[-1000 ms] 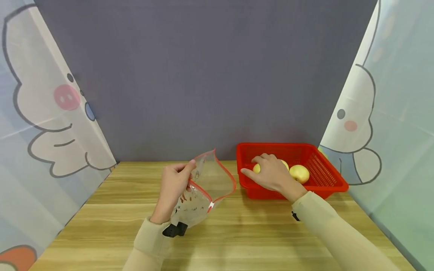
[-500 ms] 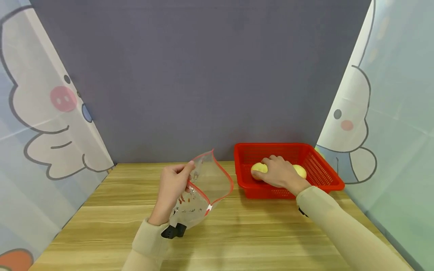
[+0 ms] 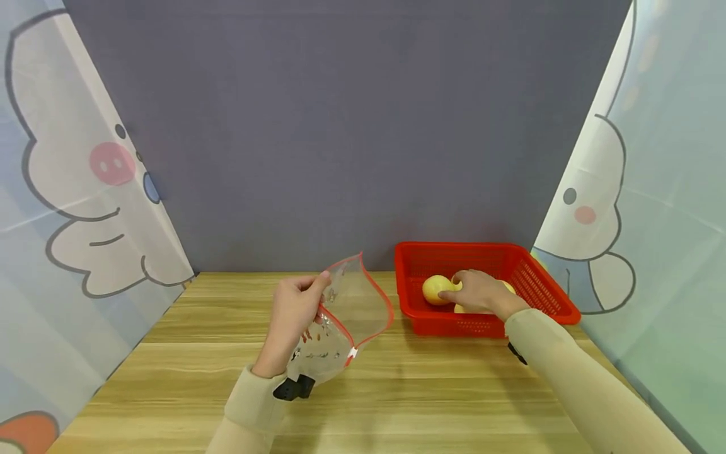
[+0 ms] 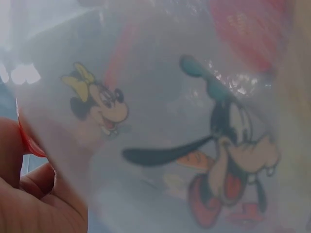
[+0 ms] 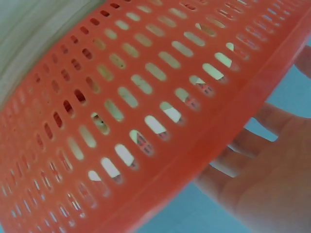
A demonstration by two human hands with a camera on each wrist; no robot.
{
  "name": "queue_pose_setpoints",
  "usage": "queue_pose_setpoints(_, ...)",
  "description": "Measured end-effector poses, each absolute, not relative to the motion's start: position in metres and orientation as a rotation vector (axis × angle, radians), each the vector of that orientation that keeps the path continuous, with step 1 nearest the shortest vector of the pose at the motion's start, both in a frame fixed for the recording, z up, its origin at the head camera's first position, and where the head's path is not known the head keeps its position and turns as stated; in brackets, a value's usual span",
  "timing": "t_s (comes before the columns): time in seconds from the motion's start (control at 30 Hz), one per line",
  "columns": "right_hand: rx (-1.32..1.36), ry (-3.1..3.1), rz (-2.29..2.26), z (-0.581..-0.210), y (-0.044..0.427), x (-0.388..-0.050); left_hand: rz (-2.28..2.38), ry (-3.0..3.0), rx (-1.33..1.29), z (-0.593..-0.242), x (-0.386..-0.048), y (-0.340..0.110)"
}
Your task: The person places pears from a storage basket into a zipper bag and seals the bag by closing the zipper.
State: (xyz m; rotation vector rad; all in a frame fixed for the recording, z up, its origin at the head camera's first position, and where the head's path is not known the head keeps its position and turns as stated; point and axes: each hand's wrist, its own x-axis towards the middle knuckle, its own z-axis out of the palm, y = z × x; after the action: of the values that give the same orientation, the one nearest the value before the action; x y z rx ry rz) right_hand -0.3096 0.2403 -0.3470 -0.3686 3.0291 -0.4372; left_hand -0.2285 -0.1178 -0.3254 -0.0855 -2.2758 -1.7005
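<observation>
Left hand: the left hand (image 3: 297, 309) pinched the rim of a clear zip bag (image 3: 360, 306), thumb and fingers clamped on its edge.
Bag: held above the table (image 3: 363, 410), left of the basket, its mouth gaping; red seal strip along both lips, white slider (image 3: 354, 352) at the near corner. Left wrist view, largely filled by the film, showed cartoon prints.
Right hand: the right hand (image 3: 482, 291) reached over the near rim into a red basket (image 3: 442, 328), fingers spread low among the fruit. Could not tell whether they clasped a piece; basket wall blocked the right wrist view.
Fruit: inside the basket; one yellow fruit (image 3: 437, 290) by the thumb tip, another partly under the hand, a third partly visible behind the wrist.
Surroundings: grey backdrop (image 3: 363, 139) behind; cartoon-printed curtains (image 3: 74, 157) at both sides.
</observation>
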Motion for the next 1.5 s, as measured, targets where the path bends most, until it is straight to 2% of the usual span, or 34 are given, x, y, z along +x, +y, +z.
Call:
queue_pose_setpoints(0.67, -0.335, 2.844, -0.444, -0.367, 0.258, -0.322, -1.672, -2.296, -0.083, -0.325, -0.223, -0.112)
queue_pose_setpoints(1.5, -0.358, 2.899, -0.577, -0.362, 0.269, -0.323, -1.667, -2.277, -0.113, -0.327, -0.223, -0.111)
